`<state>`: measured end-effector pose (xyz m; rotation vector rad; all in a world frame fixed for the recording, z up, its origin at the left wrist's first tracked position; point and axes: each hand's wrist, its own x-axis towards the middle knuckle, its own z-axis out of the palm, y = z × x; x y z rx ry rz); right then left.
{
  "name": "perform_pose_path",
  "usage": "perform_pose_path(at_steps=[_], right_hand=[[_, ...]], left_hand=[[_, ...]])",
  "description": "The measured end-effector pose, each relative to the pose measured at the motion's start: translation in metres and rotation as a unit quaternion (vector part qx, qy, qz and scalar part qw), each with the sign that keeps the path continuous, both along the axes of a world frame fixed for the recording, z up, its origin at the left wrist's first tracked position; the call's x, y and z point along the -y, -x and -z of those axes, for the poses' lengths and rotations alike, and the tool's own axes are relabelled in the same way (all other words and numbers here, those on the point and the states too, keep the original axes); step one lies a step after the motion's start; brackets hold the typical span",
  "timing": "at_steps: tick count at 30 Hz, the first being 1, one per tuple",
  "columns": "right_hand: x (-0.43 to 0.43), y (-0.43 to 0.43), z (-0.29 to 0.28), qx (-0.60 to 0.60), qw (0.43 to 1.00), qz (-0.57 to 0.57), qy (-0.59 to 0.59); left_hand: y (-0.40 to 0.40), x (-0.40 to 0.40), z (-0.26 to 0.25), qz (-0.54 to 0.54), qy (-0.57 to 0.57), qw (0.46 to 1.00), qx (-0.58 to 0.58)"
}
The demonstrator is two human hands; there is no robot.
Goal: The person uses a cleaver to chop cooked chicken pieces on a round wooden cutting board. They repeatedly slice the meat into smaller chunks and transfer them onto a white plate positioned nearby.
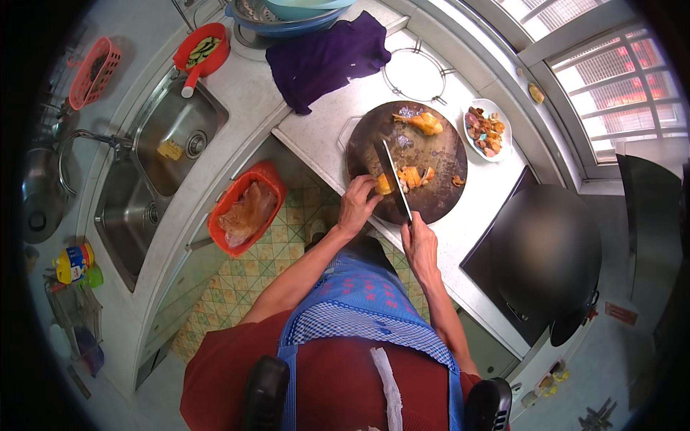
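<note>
My right hand [420,243] grips the handle of a kitchen knife [394,175], whose blade crosses a round, dark chopping board [372,143]. At the blade's left side, the fingertips of my left hand [358,201] touch a piece of golden-skinned cooked poultry [383,185]. To the right of the blade lie several cut poultry pieces [414,176]. A larger uncut poultry piece [426,123], apparently a leg, rests near the far side of the board. One small scrap [458,181] sits near the right edge.
Right of the board stands a white dish [505,153] of chopped meat. A wire ring stand [415,48] and a purple cloth [326,62] lie behind. At left are a red basin [214,229] with raw-looking meat and a double steel sink [178,116]. A stove [480,250] is at right.
</note>
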<state>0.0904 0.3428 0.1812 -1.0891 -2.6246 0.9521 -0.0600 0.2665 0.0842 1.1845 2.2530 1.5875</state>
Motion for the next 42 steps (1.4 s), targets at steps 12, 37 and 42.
perform_pose_path(at_steps=[12,37,42], right_hand=[[-0.009,0.019,0.052,0.016,0.998,-0.034,-0.045],[0.002,-0.133,0.025,-0.135,0.907,0.335,0.217],[-0.022,-0.150,0.043,-0.139,0.891,0.356,0.244]], left_hand=[[0.005,-0.010,0.001,-0.013,0.006,0.999,-0.034],[0.022,-0.092,-0.055,0.200,-0.003,0.975,-0.094],[-0.010,-0.184,-0.034,0.355,0.025,0.915,-0.191]])
